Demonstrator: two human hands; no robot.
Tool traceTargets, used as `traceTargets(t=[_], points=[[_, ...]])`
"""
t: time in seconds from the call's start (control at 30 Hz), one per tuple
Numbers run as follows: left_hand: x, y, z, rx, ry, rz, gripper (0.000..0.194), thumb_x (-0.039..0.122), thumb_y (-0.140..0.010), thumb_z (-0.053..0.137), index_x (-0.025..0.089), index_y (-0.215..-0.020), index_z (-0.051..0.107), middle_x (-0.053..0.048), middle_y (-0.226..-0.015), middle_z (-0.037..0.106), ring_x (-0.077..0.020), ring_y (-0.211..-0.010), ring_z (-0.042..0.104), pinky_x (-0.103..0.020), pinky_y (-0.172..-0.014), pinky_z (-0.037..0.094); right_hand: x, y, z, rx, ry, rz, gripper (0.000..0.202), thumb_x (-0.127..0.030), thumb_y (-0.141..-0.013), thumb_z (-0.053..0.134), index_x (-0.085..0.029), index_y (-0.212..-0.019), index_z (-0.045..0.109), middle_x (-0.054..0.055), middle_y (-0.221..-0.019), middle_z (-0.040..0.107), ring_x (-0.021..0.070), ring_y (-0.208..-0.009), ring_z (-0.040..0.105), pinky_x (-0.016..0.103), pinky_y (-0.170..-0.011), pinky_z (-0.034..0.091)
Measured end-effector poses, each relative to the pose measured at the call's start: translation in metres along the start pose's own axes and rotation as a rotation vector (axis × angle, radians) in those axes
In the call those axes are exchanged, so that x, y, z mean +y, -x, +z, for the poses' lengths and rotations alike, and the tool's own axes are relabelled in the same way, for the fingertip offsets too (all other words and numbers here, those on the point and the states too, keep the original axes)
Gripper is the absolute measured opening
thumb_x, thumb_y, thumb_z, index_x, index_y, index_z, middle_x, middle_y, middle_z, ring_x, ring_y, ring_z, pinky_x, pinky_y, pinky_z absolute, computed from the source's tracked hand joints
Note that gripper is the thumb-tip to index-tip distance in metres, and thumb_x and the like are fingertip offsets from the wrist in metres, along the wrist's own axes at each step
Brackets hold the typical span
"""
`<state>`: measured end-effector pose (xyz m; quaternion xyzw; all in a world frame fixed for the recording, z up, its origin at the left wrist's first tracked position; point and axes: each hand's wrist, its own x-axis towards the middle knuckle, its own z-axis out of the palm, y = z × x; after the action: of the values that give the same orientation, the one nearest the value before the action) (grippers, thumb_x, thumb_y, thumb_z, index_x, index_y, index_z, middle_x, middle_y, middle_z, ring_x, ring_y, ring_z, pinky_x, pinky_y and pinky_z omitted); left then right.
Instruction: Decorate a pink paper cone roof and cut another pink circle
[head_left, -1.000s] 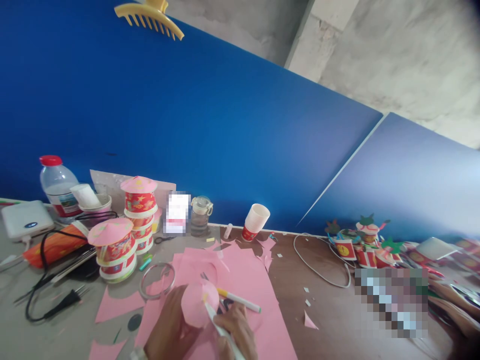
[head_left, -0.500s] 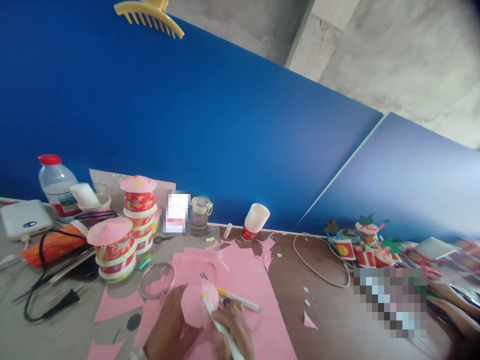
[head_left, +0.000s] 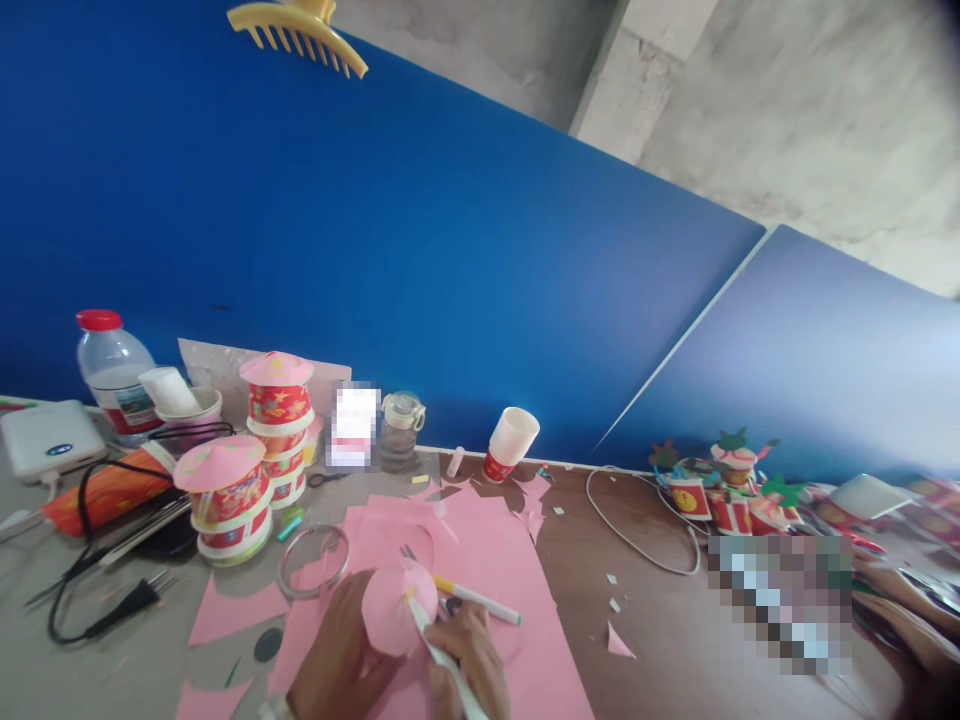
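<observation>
My left hand is closed on the edge of a round piece of pink paper, tilted up toward me. A white marker pen is gripped in my right hand, its tip at a small yellow mark near the disc's middle. Beneath both hands lies a large pink paper sheet. Another marker, white with a yellow end, rests on the sheet just beyond my right hand. Scissors lie partly hidden behind the disc.
Two stacked-cup towers with pink paper roofs stand at the left, near a red-capped bottle. A metal ring lies beside the sheet. White cups and a glass jar stand behind. At right are another person's hands.
My hands, the pink disc and the marker stay almost exactly in place. At the far right, the other person's hands shift slightly.
</observation>
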<state>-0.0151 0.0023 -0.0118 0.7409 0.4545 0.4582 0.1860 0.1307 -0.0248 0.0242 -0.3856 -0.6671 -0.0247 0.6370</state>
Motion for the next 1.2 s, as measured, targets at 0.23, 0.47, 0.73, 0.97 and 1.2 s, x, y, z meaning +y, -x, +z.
traceTargets(t=[0.23, 0.47, 0.73, 0.97, 1.2], points=[[-0.0011, -0.0004, 0.0007, 0.018, 0.001, 0.015, 0.051, 0.036, -0.054, 0.068, 0.031, -0.101, 0.049, -0.002, -0.093, 0.062, -0.0259, -0.088, 0.056, -0.037, -0.071, 0.052, -0.0003, 0.0011, 0.0003, 0.017, -0.010, 0.006, 0.037, -0.045, -0.085, 0.042, -0.020, -0.064, 0.061, -0.004, -0.045, 0.052, 0.0136, -0.040, 0.047, 0.024, -0.044, 0.043], [-0.0006, 0.0002, -0.0001, 0.025, -0.005, 0.012, 0.050, 0.035, -0.055, 0.069, 0.030, -0.101, 0.049, -0.002, -0.092, 0.062, -0.0249, -0.088, 0.056, -0.036, -0.072, 0.051, -0.0025, 0.0011, 0.0013, 0.034, -0.015, 0.000, 0.036, -0.044, -0.085, 0.044, -0.020, -0.064, 0.060, -0.003, -0.047, 0.054, 0.0134, -0.040, 0.048, 0.024, -0.045, 0.043], [0.0015, -0.0007, -0.0008, -0.009, 0.019, -0.003, 0.049, 0.036, -0.057, 0.067, 0.033, -0.102, 0.048, -0.002, -0.093, 0.062, -0.0267, -0.088, 0.056, -0.040, -0.073, 0.051, 0.0006, 0.0028, 0.0016, 0.001, -0.019, 0.043, 0.033, -0.045, -0.083, 0.045, -0.021, -0.068, 0.061, -0.003, -0.047, 0.053, 0.0147, -0.041, 0.048, 0.026, -0.044, 0.043], [0.0004, -0.0001, -0.0008, 0.003, -0.001, 0.015, 0.054, 0.035, -0.053, 0.071, 0.033, -0.102, 0.048, 0.001, -0.094, 0.062, -0.0227, -0.089, 0.055, -0.033, -0.074, 0.051, -0.0003, 0.0018, 0.0016, 0.017, -0.013, 0.040, 0.035, -0.045, -0.084, 0.044, -0.021, -0.066, 0.061, -0.003, -0.047, 0.053, 0.0141, -0.041, 0.047, 0.025, -0.045, 0.042], [-0.0006, -0.0012, 0.0002, 0.018, -0.010, 0.025, 0.051, 0.034, -0.054, 0.069, 0.032, -0.102, 0.049, -0.001, -0.093, 0.062, -0.0241, -0.088, 0.056, -0.034, -0.072, 0.052, 0.0017, 0.0036, 0.0021, 0.031, 0.010, -0.002, 0.039, -0.046, -0.084, 0.044, -0.020, -0.060, 0.060, -0.003, -0.044, 0.050, 0.0137, -0.039, 0.046, 0.024, -0.042, 0.040]])
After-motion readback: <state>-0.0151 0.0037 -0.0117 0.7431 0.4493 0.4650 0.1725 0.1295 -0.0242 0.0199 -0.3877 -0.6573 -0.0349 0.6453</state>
